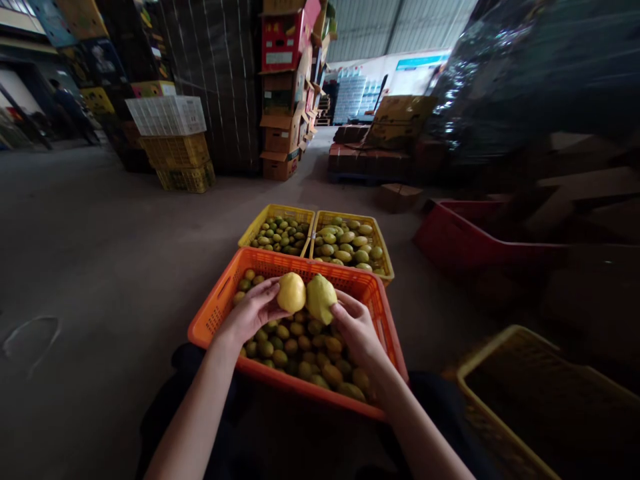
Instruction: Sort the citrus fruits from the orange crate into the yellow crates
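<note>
My left hand (255,309) is closed around a smooth yellow lemon (291,293). In my right hand (354,327) is a greener, bumpier lemon (321,298), gripped from its right side. The two fruits are held side by side, almost touching, above an orange plastic crate (300,385). Many green and yellow lemons (305,350) lie loose in that crate, partly hidden by my hands. Just beyond it stand a left yellow crate (256,223) with small greenish lemons (281,233) and a right yellow crate (387,260) with larger, paler ones (345,243).
At the lower right is another yellow crate (500,413), with a red bin (450,233) behind it. A flattish carton (399,195) lies on the floor. Stacked crates (175,147) and cardboard boxes (280,137) rise further back. A person (70,110) is at the far left.
</note>
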The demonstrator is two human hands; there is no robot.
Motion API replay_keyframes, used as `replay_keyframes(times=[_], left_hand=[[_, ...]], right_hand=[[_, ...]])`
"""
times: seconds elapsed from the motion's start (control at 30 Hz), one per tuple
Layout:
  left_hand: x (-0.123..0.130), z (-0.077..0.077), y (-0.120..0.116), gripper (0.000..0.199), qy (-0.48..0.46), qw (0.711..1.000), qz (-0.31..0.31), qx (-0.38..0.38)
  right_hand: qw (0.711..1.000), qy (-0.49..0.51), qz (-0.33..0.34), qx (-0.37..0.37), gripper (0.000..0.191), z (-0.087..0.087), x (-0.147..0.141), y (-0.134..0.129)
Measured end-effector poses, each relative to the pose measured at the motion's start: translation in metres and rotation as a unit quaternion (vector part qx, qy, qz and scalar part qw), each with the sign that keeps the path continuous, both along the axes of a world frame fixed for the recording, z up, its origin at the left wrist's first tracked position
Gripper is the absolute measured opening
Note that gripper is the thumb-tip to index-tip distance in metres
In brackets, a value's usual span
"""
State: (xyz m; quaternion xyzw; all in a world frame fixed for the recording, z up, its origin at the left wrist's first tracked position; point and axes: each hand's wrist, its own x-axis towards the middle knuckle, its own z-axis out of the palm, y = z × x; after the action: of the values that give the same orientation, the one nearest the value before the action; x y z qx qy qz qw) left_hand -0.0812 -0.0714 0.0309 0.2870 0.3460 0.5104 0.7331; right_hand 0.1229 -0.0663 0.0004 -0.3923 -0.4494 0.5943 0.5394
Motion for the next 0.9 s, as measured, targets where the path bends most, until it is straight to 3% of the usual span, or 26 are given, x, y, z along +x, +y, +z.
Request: replay_keyframes(times=[0.1,0.33,0.57,0.73,0.8,0.9], left_hand=[[0.003,-0.003,0.002,0.025,-0.011,1.0,0.012,-0.025],[0.013,-0.005,0.004,0.018,0.032,0.998,0.035,-0.047],[0.021,-0.007,0.009,0.024,-0.105,0.985,0.056,-0.123],[0.025,-0.004,0.009,0.02,-0.09,0.975,0.102,-0.174],[0.025,-0.004,0.008,0.026,-0.097,0.973,0.089,-0.191],[0.025,-0.01,0.009,0.04,-0.15,0.963,0.072,-0.213]], right_hand=[[1.0,0.01,0.0,-0.019,0.05,-0.002,-0.002,0.002],[0.991,0.069,0.088,-0.074,0.036,0.005,-0.007,0.002],[0.961,0.174,0.151,-0.15,0.021,0.003,-0.009,0.005],[0.969,0.175,0.066,-0.163,0.024,-0.005,-0.016,0.005],[0.969,0.177,0.031,-0.169,0.026,-0.006,-0.017,0.005],[0.948,0.208,-0.027,-0.238,0.024,-0.005,-0.017,0.007]])
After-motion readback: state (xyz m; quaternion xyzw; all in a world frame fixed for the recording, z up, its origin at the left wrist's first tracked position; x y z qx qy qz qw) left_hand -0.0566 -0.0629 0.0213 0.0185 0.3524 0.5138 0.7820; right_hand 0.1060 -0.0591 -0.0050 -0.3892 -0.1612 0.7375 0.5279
